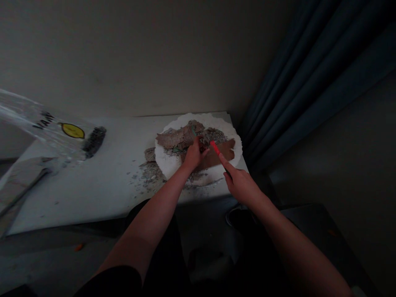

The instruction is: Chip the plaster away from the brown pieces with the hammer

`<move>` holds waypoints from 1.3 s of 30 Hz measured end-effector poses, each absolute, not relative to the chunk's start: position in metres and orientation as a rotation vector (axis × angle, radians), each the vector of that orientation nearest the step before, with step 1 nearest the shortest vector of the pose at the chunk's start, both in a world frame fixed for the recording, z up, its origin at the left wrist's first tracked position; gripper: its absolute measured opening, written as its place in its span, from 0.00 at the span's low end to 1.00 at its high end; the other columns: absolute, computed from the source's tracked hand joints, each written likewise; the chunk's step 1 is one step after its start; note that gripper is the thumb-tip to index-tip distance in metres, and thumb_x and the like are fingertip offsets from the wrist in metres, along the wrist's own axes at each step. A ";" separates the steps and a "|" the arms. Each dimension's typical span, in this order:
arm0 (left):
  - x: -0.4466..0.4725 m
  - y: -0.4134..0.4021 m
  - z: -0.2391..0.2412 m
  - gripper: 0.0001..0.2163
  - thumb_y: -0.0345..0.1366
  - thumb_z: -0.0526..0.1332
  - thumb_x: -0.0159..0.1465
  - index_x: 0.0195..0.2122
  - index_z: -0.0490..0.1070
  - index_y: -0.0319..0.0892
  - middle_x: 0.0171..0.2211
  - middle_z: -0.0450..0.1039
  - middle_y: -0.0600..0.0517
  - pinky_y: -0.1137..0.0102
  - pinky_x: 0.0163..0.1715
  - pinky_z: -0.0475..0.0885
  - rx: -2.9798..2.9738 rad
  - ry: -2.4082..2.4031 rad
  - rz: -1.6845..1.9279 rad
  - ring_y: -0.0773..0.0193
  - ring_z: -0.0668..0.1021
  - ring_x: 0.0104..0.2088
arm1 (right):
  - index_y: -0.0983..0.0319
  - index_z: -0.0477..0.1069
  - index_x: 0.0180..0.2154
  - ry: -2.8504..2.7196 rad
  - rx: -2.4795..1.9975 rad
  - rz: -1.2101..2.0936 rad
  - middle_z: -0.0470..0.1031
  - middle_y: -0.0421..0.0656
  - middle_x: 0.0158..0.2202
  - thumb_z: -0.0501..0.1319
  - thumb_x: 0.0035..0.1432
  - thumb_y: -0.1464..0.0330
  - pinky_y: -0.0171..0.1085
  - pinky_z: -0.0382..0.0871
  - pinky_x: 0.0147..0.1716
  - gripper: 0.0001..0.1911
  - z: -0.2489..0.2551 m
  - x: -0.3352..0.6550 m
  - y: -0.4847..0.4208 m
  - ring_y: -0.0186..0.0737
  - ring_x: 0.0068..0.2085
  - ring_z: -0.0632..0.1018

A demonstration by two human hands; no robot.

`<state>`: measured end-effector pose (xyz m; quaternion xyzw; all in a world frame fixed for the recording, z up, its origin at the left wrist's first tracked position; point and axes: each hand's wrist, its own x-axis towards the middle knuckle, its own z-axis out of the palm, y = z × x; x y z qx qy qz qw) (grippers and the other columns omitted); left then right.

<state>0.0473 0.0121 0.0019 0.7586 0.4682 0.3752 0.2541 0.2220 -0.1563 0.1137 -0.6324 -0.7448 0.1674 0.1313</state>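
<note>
Both hands worked at the table's (93,189) far right corner, hard by the curtain (303,95); open surface lay to the left.

The crumbly brown block (179,138) sat on a ragged round white sheet (165,163) amid grey rubble (148,173). The left hand (193,154) had its fingers curled onto the block. The right hand (241,185) gripped a slim red tool (215,147), its tip at the block.

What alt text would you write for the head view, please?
The person's left hand grips a brown crumbly slab lying on a white round sheet, while the right hand holds a red-handled tool against it. Grey debris litters the white table; a clear plastic bag lies left.
</note>
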 end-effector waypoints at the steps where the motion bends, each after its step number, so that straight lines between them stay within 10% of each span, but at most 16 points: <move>1: 0.047 0.012 0.002 0.28 0.30 0.67 0.61 0.60 0.59 0.38 0.36 0.81 0.48 0.68 0.38 0.75 2.058 1.268 1.019 0.59 0.83 0.35 | 0.57 0.42 0.75 -2.150 -1.840 0.485 0.82 0.47 0.36 0.49 0.68 0.69 0.40 0.65 0.33 0.37 0.115 0.222 -0.157 0.45 0.31 0.78; 24: 0.047 0.018 -0.007 0.25 0.36 0.68 0.61 0.57 0.61 0.40 0.34 0.79 0.50 0.67 0.38 0.75 2.011 1.208 1.107 0.60 0.81 0.34 | 0.56 0.40 0.75 -2.133 -1.821 0.473 0.82 0.49 0.39 0.48 0.69 0.70 0.41 0.67 0.35 0.37 0.108 0.222 -0.155 0.47 0.34 0.79; 32: 0.044 0.015 -0.001 0.33 0.34 0.71 0.54 0.59 0.60 0.39 0.50 0.75 0.41 0.57 0.55 0.72 2.161 1.306 1.110 0.50 0.78 0.52 | 0.56 0.39 0.75 -2.147 -1.818 0.447 0.82 0.47 0.38 0.49 0.68 0.70 0.41 0.68 0.34 0.38 0.104 0.221 -0.157 0.47 0.33 0.79; 39: 0.034 0.016 0.011 0.27 0.26 0.57 0.59 0.60 0.58 0.41 0.51 0.73 0.43 0.59 0.54 0.74 2.007 1.358 1.295 0.56 0.78 0.51 | 0.57 0.41 0.75 -2.189 -1.918 0.485 0.81 0.49 0.34 0.50 0.67 0.70 0.42 0.68 0.34 0.38 0.090 0.222 -0.153 0.46 0.30 0.77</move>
